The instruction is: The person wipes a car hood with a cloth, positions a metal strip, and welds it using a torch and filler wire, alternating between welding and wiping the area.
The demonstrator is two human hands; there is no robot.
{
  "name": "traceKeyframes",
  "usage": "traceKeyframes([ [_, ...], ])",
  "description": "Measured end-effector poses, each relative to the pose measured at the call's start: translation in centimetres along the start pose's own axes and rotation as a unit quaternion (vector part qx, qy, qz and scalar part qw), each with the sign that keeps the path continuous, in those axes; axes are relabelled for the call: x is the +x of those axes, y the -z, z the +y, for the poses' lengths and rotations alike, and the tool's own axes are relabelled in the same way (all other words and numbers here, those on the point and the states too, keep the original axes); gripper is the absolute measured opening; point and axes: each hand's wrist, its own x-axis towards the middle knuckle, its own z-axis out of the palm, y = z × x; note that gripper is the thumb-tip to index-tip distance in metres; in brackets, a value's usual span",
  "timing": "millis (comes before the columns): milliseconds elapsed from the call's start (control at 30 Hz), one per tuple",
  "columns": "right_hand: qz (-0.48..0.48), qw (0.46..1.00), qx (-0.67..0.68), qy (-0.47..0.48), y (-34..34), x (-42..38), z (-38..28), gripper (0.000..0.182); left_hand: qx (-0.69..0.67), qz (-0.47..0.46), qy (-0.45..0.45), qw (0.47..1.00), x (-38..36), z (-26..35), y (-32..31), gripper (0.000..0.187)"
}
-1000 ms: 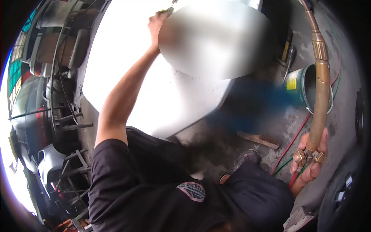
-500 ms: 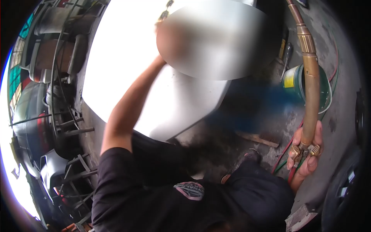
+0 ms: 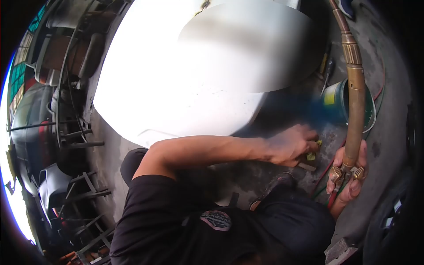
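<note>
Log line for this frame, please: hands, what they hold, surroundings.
right hand: grips brass torch at valves | left hand: reaching across, small yellow item at fingers | nearby: white panel, green bucket, hoses

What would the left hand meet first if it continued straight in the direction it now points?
Probably the brass torch held in the right hand; the left hand reaches rightward toward it, a small yellow thing at its fingers. Depth is unclear.

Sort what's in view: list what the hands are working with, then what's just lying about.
In use:
- torch, held in the right hand
- hoses at its base
- small yellow-green thing, in the left hand grip
- white panel

Lying about:
- bucket
- metal frames
- wooden stick
</note>
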Motion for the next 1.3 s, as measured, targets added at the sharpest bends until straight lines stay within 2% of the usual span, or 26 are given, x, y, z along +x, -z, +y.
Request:
traceKeyframes([
  [33, 0.004, 1.0, 0.001, -0.003, 0.0, -0.1, 0.0, 0.089, 0.0, 0.0, -0.001, 1.0, 0.0, -0.2, 0.3, 0.042],
  [133, -0.015, 1.0, 0.013, -0.006, 0.0, -0.1, 0.0, 0.088, 0.09, 0.026, 0.036, 0.995, 0.6, -1.4, 2.6, 0.06],
  [200, -0.028, 0.999, 0.024, -0.008, 0.0, 0.3, 0.0, 0.088, 0.173, 0.033, 0.043, 0.983, 0.8, -3.0, 5.9, 0.062],
  [267, -0.038, 0.999, 0.032, -0.014, 0.3, 0.6, 0.0, 0.088, 0.273, 0.099, 0.005, 0.957, -0.4, -8.4, 9.1, 0.054],
  [300, -0.047, 0.998, 0.036, -0.014, 0.5, 0.7, 0.1, 0.088, 0.363, 0.085, 0.022, 0.928, -2.1, -11.5, 12.1, 0.041],
  [333, -0.055, 0.998, 0.041, -0.014, 0.7, 0.7, 0.2, 0.088, 0.363, 0.089, 0.04, 0.927, -4.8, -15.1, 15.7, 0.041],
  [367, -0.052, 0.998, 0.043, -0.013, 0.9, 0.8, 0.3, 0.088, 0.47, 0.132, 0.074, 0.87, -7.7, -18.1, 19.1, 0.04],
  [400, -0.05, 0.998, 0.048, -0.009, 1.1, 0.8, 0.3, 0.088, 0.366, 0.222, 0.114, 0.896, -9.1, -19.7, 23.0, 0.034],
  [433, -0.048, 0.997, 0.054, -0.013, 1.3, 0.6, 0.3, 0.088, 0.364, 0.193, 0.129, 0.902, -11.8, -22.0, 26.8, 0.028],
  [500, -0.046, 0.997, 0.058, -0.014, 1.7, 0.6, 0.3, 0.089, 0.489, 0.221, 0.264, 0.801, -14.6, -21.5, 29.8, 0.027],
  [567, -0.045, 0.997, 0.068, -0.011, 2.1, 1.0, 0.7, 0.089, 0.445, 0.255, 0.304, 0.803, -14.7, -24.0, 27.6, 0.029],
  [600, -0.042, 0.996, 0.078, -0.012, 2.1, 1.3, 1.0, 0.089, 0.412, 0.247, 0.246, 0.842, -12.6, -22.7, 24.7, 0.034],
  [633, -0.042, 0.995, 0.087, -0.014, 2.1, 1.5, 1.2, 0.089, 0.452, 0.243, 0.177, 0.84, -10.7, -24.0, 21.1, 0.04],
  [667, -0.048, 0.995, 0.09, -0.023, 2.0, 1.6, 1.4, 0.089, 0.414, 0.245, 0.16, 0.862, -7.8, -21.8, 16.9, 0.045],
  [700, -0.049, 0.994, 0.089, -0.028, 1.9, 1.8, 1.6, 0.09, 0.351, 0.168, 0.149, 0.909, -4.8, -20.7, 14.1, 0.045],
  [733, -0.052, 0.995, 0.085, -0.023, 1.7, 2.3, 1.7, 0.09, 0.306, 0.181, 0.105, 0.929, -1.9, -18.4, 11.1, 0.047],
  [767, -0.061, 0.995, 0.08, -0.021, 1.3, 2.3, 1.6, 0.09, 0.263, 0.147, 0.076, 0.951, 0.3, -16.8, 9.0, 0.054],
  [800, -0.053, 0.996, 0.07, -0.025, 1.0, 2.0, 1.3, 0.09, 0.228, 0.165, 0.023, 0.959, 1.7, -16.2, 5.4, 0.064],
  [833, -0.044, 0.997, 0.061, -0.029, 0.8, 1.5, 1.2, 0.09, 0.197, 0.083, 0.025, 0.977, 2.7, -11.3, 4.7, 0.068],
  [867, -0.041, 0.998, 0.038, -0.023, 0.9, 1.1, 1.0, 0.092, 0.158, 0.044, -0.01, 0.986, 2.9, -9.6, 2.5, 0.063],
  [900, -0.041, 0.998, 0.034, -0.027, 1.0, 0.8, 0.9, 0.092, 0.084, 0.008, -0.004, 0.996, 2.9, -7.9, 0.4, 0.055],
  [933, -0.044, 0.998, 0.039, -0.021, 1.0, 0.6, 0.7, 0.092, 0.009, -0.027, 0.011, 1.0, 2.5, -6.0, -0.4, 0.047],
  [967, -0.049, 0.998, 0.044, -0.014, 0.9, 0.4, 0.5, 0.092, 0.01, 0.03, -0.014, 0.999, 1.9, -3.8, -0.5, 0.043],
  [1067, -0.034, 0.998, 0.038, -0.025, 0.4, 0.1, 0.0, 0.092, -0.028, 0.025, -0.007, 0.999, 0.7, -2.2, -0.5, 0.044],
  [1233, -0.043, 0.998, 0.036, -0.02, 0.1, -0.3, -0.2, 0.09, -0.079, 0.129, 0.039, 0.988, 0.4, -1.6, 1.2, 0.042],
  [1300, -0.05, 0.998, 0.031, -0.01, -0.1, -0.5, -0.2, 0.089, -0.085, 0.135, 0.042, 0.986, 0.6, -1.7, 1.5, 0.045],
])
